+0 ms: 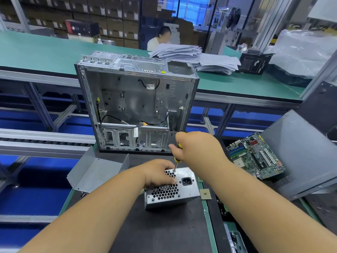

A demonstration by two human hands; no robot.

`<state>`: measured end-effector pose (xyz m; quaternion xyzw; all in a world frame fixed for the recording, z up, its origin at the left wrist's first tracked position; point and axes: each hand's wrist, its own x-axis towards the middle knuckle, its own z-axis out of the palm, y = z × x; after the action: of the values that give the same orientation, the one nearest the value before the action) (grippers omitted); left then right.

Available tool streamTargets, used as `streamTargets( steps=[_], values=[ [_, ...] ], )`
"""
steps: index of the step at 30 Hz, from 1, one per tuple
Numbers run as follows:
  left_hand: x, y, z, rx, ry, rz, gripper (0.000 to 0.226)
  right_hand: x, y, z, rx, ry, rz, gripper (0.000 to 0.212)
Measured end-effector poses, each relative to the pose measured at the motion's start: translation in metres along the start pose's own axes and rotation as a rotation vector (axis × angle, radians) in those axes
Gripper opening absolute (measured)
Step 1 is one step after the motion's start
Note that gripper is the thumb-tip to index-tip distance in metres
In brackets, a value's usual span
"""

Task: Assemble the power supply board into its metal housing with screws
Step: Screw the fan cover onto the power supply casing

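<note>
Housing (171, 189) under left hand (158, 172), screwdriver (176, 162) atop.

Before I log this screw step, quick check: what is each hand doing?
Left hand: rests on the power supply housing, steadying it; fingers curl over its top.
Right hand: grips the screwdriver, tip at a corner screw.
</note>
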<state>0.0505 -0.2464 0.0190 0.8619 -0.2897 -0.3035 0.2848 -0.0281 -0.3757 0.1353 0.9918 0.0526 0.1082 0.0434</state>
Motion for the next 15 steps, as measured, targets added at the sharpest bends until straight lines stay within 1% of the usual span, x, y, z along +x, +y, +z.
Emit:
streamTargets(
  steps=[3,5,6,8,10,11,13,15],
  values=[
    [-0.002,0.001,0.000,-0.012,-0.002,-0.006,0.044,-0.002,-0.004,0.001,0.023,0.021,0.061,0.034],
    [-0.003,0.002,-0.001,-0.033,-0.008,-0.019,0.044,-0.003,-0.002,-0.001,0.108,0.007,0.038,0.031],
    [-0.003,0.002,-0.001,-0.038,-0.006,-0.017,0.043,-0.004,0.000,-0.002,0.172,-0.015,0.013,0.025],
    [-0.002,0.001,0.000,-0.037,0.008,0.001,0.033,-0.004,0.006,-0.006,0.288,-0.065,-0.050,0.014],
    [0.000,0.000,0.001,-0.044,0.007,0.008,0.018,-0.005,0.012,-0.009,0.351,-0.074,-0.060,0.025],
    [0.000,0.000,0.001,-0.048,0.003,0.009,0.014,-0.005,0.013,-0.010,0.365,-0.065,-0.048,0.028],
    [0.000,0.000,0.000,-0.057,0.005,0.014,0.014,-0.007,0.012,-0.009,0.371,-0.053,-0.060,0.019],
    [0.001,0.000,0.000,-0.061,0.008,0.020,0.019,-0.011,0.009,-0.008,0.369,-0.084,-0.117,0.012]
  ],
)
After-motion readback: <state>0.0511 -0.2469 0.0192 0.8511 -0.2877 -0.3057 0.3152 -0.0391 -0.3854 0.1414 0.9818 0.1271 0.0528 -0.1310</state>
